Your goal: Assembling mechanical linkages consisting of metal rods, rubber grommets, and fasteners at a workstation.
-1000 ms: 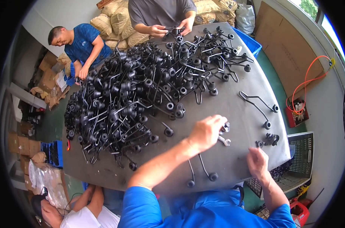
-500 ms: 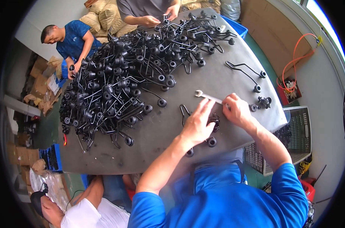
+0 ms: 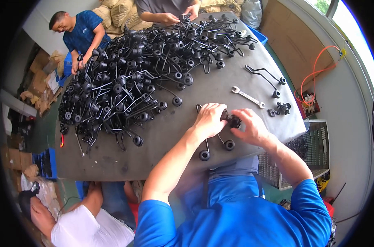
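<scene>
My left hand (image 3: 210, 120) curls over the upper part of a bent black metal rod (image 3: 208, 144), its fingers closed on it. The near ends of that rod carry round black rubber bushings (image 3: 229, 145) and lie toward the table's near edge. Right beside it, my right hand (image 3: 253, 128) has thumb and fingers curved round a small dark knobbed part (image 3: 235, 121). The exact contact there is partly hidden. A silver open-ended wrench (image 3: 248, 97) lies on the table beyond my right hand, touched by neither hand.
A large heap of black rods with bushings (image 3: 125, 82) covers the table's left and far side. At right lie another bent rod (image 3: 263, 76) and a dark knobbed part (image 3: 283, 108). A grey crate (image 3: 325, 152) stands below the right edge. Co-workers sit and stand around the table.
The wrench has left my hands and now lies on the table farther right. My right hand has come down to the dark part beside my left hand.
</scene>
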`<state>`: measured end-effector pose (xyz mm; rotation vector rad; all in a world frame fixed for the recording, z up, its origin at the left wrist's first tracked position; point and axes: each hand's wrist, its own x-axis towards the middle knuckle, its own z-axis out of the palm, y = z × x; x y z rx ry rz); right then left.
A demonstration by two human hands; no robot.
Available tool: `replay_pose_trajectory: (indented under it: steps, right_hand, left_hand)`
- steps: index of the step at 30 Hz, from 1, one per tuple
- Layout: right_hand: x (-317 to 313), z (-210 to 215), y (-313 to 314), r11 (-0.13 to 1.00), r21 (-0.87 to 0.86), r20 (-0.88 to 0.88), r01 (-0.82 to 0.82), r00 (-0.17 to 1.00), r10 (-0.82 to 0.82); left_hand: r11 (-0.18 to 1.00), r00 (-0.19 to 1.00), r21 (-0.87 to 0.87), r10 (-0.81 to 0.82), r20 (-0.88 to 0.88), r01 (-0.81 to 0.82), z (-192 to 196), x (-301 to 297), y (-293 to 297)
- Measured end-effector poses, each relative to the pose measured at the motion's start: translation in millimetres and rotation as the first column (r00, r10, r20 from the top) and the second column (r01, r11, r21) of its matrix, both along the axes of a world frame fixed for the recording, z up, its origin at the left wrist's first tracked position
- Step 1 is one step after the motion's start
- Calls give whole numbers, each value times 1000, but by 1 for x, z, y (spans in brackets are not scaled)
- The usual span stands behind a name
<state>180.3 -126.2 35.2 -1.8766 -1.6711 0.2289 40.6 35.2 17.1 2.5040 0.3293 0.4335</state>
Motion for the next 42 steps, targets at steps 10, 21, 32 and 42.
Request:
replay_pose_trajectory:
  steps: [10, 21, 32, 42]
  right_hand:
    - [1, -2, 6, 983, 45, -318, 175, 936, -152]
    - [-7, -16, 28, 978, -195, -911, 79, 356, -210]
    - [1, -36, 28, 983, 186, -872, 16, 463, 157]
    - [11, -20, 36, 953, -257, -965, -158, 95, -244]
  left_hand:
    - [997, 995, -55, 59, 74, -55, -2, -2, -24]
    - [899, 829, -383, 372, 419, -210, -11, 10, -32]
    - [876, 815, -426, 410, 410, -226, -14, 8, -23]
    - [891, 848, -401, 372, 377, -213, -10, 2, -17]
